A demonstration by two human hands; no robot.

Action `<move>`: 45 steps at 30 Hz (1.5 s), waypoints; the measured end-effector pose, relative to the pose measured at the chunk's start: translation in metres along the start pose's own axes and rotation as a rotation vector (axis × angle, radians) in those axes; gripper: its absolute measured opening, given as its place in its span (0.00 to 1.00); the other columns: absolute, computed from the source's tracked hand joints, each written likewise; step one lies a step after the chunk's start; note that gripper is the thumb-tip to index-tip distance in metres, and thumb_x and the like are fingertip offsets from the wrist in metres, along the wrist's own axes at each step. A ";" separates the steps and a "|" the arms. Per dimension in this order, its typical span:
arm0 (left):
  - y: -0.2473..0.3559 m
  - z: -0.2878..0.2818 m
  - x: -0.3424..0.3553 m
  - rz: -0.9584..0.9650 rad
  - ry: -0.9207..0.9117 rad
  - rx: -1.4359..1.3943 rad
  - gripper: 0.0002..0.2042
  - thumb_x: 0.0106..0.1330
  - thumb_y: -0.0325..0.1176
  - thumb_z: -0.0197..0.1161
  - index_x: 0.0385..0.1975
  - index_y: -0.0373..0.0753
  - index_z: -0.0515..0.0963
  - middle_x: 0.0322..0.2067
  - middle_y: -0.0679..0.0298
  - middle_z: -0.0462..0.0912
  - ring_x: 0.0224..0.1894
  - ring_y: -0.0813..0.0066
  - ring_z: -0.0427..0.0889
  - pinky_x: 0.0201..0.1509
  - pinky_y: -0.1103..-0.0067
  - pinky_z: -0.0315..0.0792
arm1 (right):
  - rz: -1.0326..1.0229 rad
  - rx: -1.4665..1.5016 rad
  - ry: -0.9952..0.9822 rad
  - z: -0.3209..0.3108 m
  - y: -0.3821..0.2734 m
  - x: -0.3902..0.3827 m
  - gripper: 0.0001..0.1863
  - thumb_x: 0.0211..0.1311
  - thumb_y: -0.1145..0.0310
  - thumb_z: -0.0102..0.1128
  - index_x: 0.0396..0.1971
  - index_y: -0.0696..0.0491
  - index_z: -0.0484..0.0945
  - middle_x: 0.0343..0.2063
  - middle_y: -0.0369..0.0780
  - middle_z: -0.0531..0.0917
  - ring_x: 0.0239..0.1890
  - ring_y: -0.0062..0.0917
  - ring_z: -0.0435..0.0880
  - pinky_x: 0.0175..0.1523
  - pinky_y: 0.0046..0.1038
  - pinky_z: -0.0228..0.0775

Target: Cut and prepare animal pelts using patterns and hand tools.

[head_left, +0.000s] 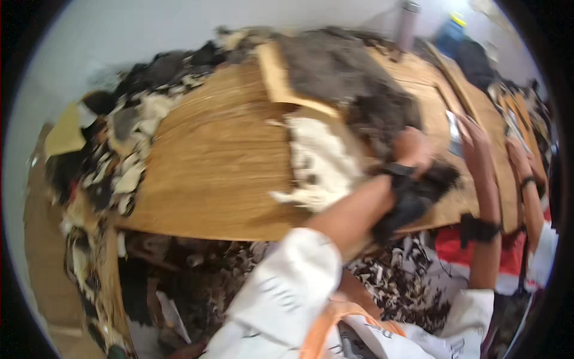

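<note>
Left hand [412, 148]: reaches over the board's right half; fingers look curled in against the near edge of a dark fur piece [382, 113]; blur leaves a firm grip uncertain; black band [399, 170] at its wrist.

Right hand [473, 136]: farther right, fingers fairly straight and close together; beside a pale, silvery flat item [454, 133]; cannot tell whether it is held; black wristband [479, 230] on that forearm.

Fur piece lies right of centre; a grey-brown hide [326, 63] spreads on its far side, beside a tan angled strip [272, 75]; a white hide [320, 158] lies to the left of the left hand.

Surface: wooden board [218, 161], bare grain at left; mixed scraps [128, 128] along its left and far edges; mauve bottle [408, 27] and blue bottle [449, 37], yellow-capped, at far right.

Room: pale wall [179, 24] behind; dark and pale scraps below the near edge; co-worker's hand [521, 157] at extreme right.
</note>
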State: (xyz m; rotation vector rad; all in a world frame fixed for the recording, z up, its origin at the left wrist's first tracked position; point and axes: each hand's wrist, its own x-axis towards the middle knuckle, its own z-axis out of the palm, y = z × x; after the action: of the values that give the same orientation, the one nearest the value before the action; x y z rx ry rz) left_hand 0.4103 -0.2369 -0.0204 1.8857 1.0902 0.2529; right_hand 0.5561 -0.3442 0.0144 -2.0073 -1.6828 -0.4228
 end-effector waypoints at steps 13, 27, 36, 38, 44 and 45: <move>-0.181 -0.216 -0.123 0.386 0.380 -0.018 0.11 0.56 0.34 0.57 0.32 0.33 0.77 0.32 0.54 0.77 0.35 0.64 0.77 0.40 0.73 0.70 | 0.659 -0.232 -0.116 -0.063 -0.014 -0.187 0.16 0.63 0.74 0.43 0.50 0.57 0.70 0.49 0.43 0.74 0.52 0.31 0.72 0.53 0.26 0.62; -0.447 -0.447 -0.305 -0.176 1.006 0.671 0.06 0.56 0.33 0.57 0.30 0.39 0.77 0.33 0.61 0.74 0.33 0.61 0.75 0.36 0.70 0.69 | -0.438 0.491 -0.450 0.076 -0.470 0.010 0.07 0.44 0.74 0.55 0.27 0.54 0.75 0.18 0.40 0.74 0.23 0.35 0.75 0.29 0.34 0.68; -0.442 -0.512 -0.270 0.005 0.736 1.088 0.13 0.56 0.32 0.57 0.41 0.52 0.77 0.54 0.65 0.67 0.61 0.57 0.52 0.56 0.54 0.49 | -0.489 0.708 -0.436 0.226 -0.645 0.053 0.07 0.51 0.67 0.53 0.24 0.56 0.75 0.23 0.42 0.73 0.28 0.38 0.75 0.32 0.35 0.69; -0.452 -0.521 -0.272 0.003 0.711 1.050 0.14 0.56 0.31 0.56 0.43 0.53 0.76 0.53 0.64 0.67 0.61 0.57 0.52 0.56 0.53 0.48 | -0.499 0.689 -0.362 0.248 -0.679 0.059 0.07 0.50 0.67 0.54 0.24 0.55 0.75 0.25 0.42 0.74 0.30 0.37 0.75 0.34 0.34 0.69; -0.457 -0.527 -0.271 0.028 0.692 1.038 0.17 0.58 0.29 0.54 0.46 0.55 0.74 0.52 0.62 0.69 0.62 0.57 0.53 0.59 0.51 0.43 | -0.445 0.601 -0.248 0.279 -0.729 0.074 0.07 0.49 0.68 0.51 0.22 0.55 0.74 0.35 0.42 0.72 0.40 0.35 0.71 0.42 0.33 0.67; -0.458 -0.529 -0.269 0.020 0.689 1.052 0.16 0.58 0.29 0.53 0.45 0.55 0.75 0.52 0.61 0.69 0.62 0.57 0.53 0.59 0.52 0.43 | -0.384 0.572 -0.287 0.280 -0.729 0.076 0.07 0.49 0.67 0.52 0.21 0.55 0.75 0.36 0.42 0.72 0.41 0.34 0.70 0.44 0.32 0.67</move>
State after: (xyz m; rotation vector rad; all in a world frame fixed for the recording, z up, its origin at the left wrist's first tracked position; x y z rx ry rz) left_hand -0.3118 -0.0346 -0.0189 2.8371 1.9094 0.4054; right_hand -0.1616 -0.0367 -0.0600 -1.3763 -2.0758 0.2249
